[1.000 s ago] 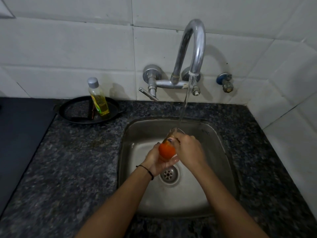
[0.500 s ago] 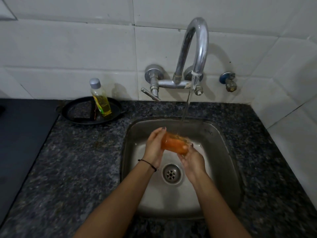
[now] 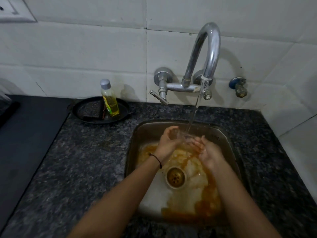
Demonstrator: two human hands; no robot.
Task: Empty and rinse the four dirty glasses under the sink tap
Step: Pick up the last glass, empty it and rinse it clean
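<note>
a: under the tap (image 3: 208, 48) stream we held the glass (image 3: 184, 135), clear and blurred, between both hands over the sink (image 3: 229, 143).
b: finger state?
a: left hand (image 3: 169, 140) fingers curled round one end; right hand (image 3: 207, 152) fingers spread, cupping the other. orange liquid (image 3: 205, 208) lay in the basin.
b: handling?
a: we judged it light, rigid, fragile, slippery when wet. grip the wall, not the rim.

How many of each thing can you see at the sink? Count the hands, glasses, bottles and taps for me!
Hands: 2, the left hand and the right hand
Glasses: 1, a clear glass under the water
Bottles: 1, the yellow bottle
Taps: 1, the tap
Total: 5
</note>
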